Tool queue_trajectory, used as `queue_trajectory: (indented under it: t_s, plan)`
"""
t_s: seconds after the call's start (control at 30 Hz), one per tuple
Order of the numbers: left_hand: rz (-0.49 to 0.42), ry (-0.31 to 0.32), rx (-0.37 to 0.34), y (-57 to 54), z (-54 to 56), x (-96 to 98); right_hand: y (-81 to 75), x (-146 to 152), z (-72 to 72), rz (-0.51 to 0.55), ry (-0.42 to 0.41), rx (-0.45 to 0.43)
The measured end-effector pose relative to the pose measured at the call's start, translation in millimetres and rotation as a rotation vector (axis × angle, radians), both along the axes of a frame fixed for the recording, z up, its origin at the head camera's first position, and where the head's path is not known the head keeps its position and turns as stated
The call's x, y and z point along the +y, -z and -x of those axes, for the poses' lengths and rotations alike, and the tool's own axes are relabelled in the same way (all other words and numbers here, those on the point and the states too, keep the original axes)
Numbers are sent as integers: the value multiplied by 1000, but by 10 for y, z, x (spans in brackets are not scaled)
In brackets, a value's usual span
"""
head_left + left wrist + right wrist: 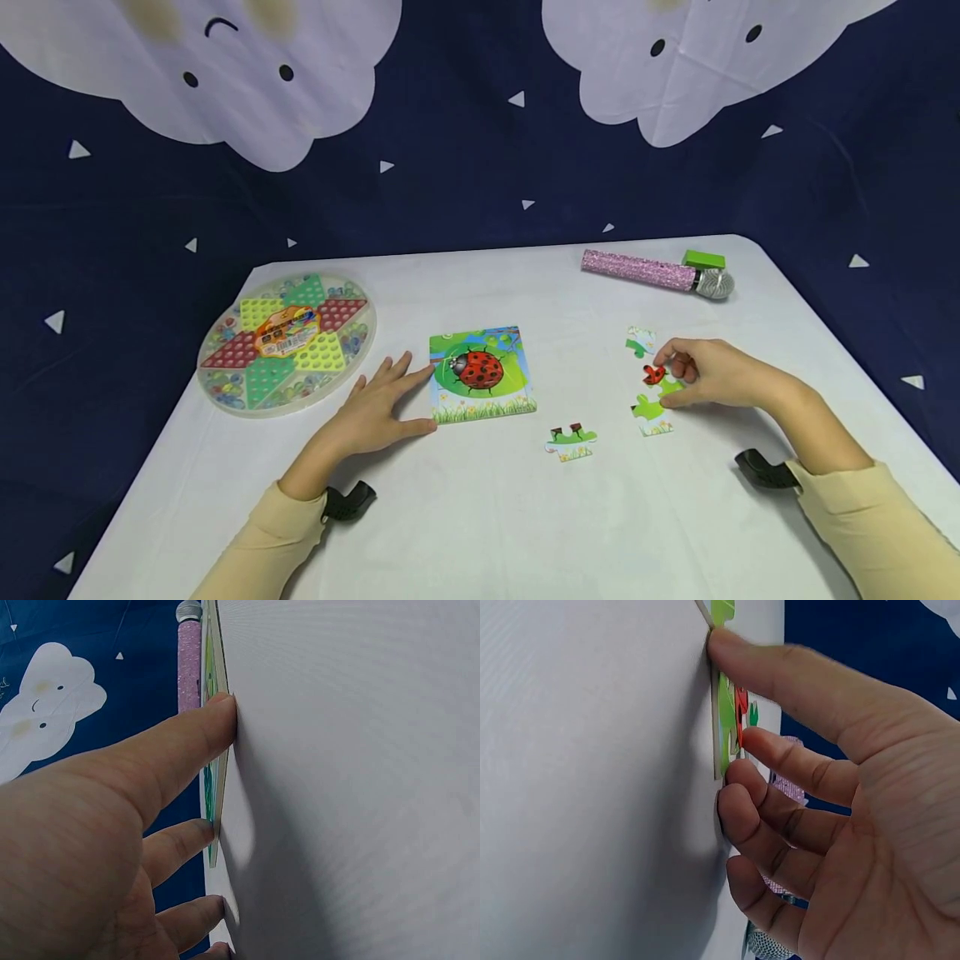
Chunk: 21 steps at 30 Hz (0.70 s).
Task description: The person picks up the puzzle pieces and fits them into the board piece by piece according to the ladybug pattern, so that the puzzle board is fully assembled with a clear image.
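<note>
A square ladybug puzzle board (pixel 483 372) lies flat in the middle of the table. My left hand (pixel 378 411) is spread beside it, thumb and forefinger at its left edge; the left wrist view shows the thumb (pixel 187 731) against the board's side. Over at the right, my right hand (pixel 708 377) pinches a green puzzle piece (pixel 670 386) between thumb and forefinger, low over the table, its other fingers curled in. Close by lie a red puzzle piece (pixel 654 375), a green puzzle piece with grass (pixel 648 407) and a pale puzzle piece (pixel 641 340).
Another puzzle piece (pixel 572 442) lies between the board and the right hand. To the left is a round Chinese checkers set (pixel 288 343) with marbles. A pink glitter microphone (pixel 645 269) and a green block (pixel 704 259) lie at the back right.
</note>
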<state>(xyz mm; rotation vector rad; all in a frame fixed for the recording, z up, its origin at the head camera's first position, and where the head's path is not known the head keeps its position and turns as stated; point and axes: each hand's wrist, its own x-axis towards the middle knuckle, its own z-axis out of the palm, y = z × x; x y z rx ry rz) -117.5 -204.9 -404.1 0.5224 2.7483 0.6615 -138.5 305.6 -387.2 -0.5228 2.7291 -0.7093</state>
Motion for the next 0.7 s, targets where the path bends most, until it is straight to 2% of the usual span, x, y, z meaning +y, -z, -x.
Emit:
queue_trajectory:
  t_s: [0.27,0.5,0.7]
  plan:
    - [-55,16,20,9,-22,-4,-16,86,6,-17,9,1]
    - [-7,4,6,-2,-2,7,-20,148,-7,-43,37,22]
    - [9,0,0,-6,-3,7,-14,148,-15,-14,15,46]
